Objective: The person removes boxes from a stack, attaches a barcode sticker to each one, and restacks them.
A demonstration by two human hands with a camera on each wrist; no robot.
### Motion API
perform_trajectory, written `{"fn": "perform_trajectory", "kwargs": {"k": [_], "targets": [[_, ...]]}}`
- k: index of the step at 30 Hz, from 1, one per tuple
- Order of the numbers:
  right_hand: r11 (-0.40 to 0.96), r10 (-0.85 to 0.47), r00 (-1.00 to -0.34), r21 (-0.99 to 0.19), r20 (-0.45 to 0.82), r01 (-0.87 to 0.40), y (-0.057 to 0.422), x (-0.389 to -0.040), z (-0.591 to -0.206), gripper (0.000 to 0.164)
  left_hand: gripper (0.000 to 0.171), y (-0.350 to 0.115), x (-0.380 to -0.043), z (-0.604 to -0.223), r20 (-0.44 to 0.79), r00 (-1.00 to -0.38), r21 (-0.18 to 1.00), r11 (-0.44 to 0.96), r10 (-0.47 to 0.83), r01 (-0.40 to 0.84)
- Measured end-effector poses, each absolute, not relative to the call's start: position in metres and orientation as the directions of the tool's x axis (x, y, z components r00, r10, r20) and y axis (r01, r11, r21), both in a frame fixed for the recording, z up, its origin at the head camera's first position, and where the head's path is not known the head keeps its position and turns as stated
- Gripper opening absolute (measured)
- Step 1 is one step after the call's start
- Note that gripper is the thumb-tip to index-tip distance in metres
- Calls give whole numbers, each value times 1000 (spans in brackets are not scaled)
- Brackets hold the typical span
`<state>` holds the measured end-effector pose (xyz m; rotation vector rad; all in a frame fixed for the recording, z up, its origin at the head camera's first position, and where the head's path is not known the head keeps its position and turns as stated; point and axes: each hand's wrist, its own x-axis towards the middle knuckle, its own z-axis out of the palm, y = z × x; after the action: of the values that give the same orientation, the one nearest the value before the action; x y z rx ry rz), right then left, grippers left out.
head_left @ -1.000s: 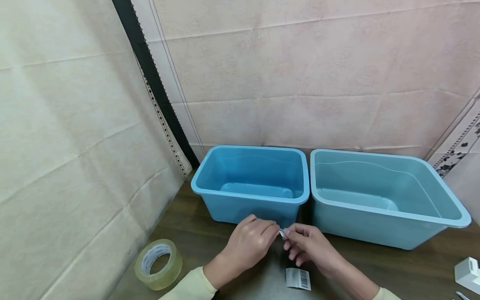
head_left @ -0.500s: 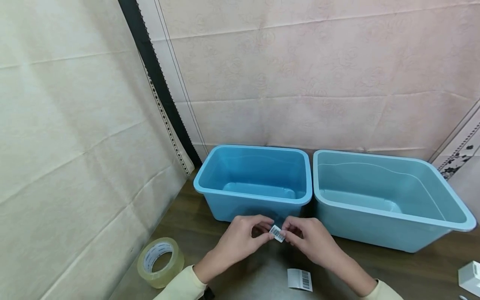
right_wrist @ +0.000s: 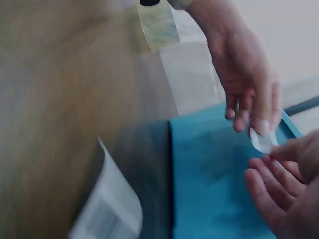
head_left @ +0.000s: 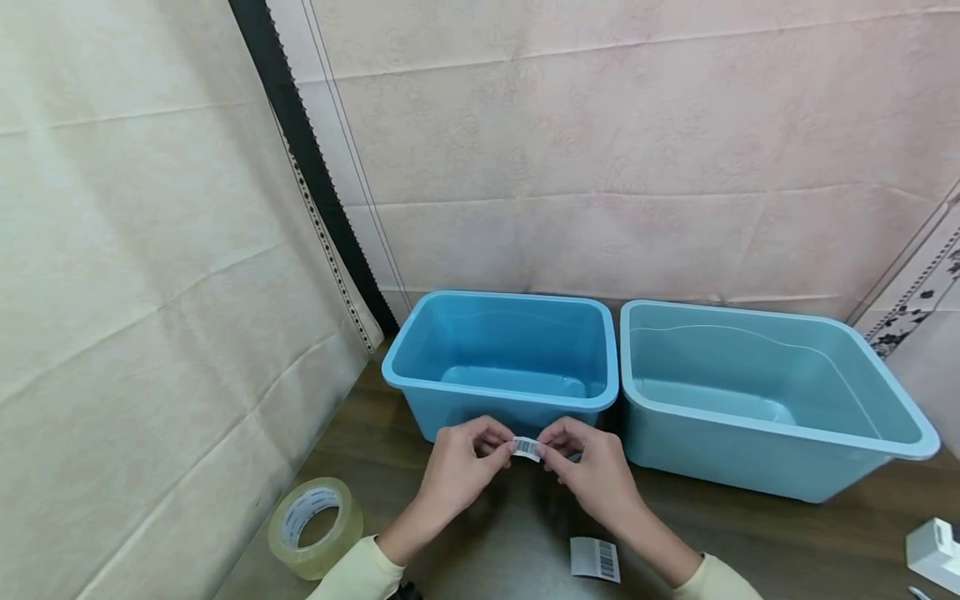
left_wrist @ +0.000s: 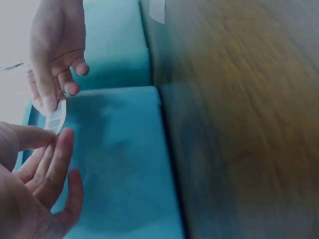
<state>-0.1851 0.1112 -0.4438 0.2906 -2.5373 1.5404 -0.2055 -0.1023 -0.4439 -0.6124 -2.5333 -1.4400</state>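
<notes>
A small white barcode label (head_left: 527, 448) is stretched between my two hands, just in front of the left blue bin (head_left: 498, 398). My left hand (head_left: 459, 468) pinches its left end between thumb and fingers, while my right hand (head_left: 594, 472) pinches the right end. In the left wrist view the label (left_wrist: 56, 117) bows slightly, its printed bars visible. From the right wrist the label's plain side (right_wrist: 262, 143) shows. Below my right hand, a larger white barcode label (head_left: 595, 559) lies on the table, its left part curling up.
A paler blue-green bin (head_left: 750, 433) stands right of the left bin, both against a fabric-covered wall. A roll of clear tape (head_left: 348, 525) lies at left on the wooden table (head_left: 517, 550). At the right edge sits a white box-like object (head_left: 933, 552).
Both hands have moved left and up toward the left bin with the small label. The label has turned so its barcode faces up, and it is now held level by both ends.
</notes>
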Motion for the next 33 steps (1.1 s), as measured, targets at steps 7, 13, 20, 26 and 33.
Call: {"fn": "perform_trajectory", "kwargs": {"k": [7,13,20,26,33], "targets": [[417,52,-938,-861,343,-291,67,-187,-446,8,8,-119,-208,-443,379,-918,801,455,119,390],[469,126,-880,-810,457,-353,49,-194,-448,8,6,-127,-208,-440,410,-911,774,507,55,379],[454,143,-872,-814,468,-363,44,-195,-454,8,12,-129,-207,-439,398,-916,782,505,49,366],[436,126,-867,-812,481,-387,43,-192,-457,16,13,-130,-207,-438,393,-918,788,496,51,365],[405,117,-889,-838,443,-365,46,-188,-457,19,14,-135,-208,-439,457,-889,743,540,25,396]]}}
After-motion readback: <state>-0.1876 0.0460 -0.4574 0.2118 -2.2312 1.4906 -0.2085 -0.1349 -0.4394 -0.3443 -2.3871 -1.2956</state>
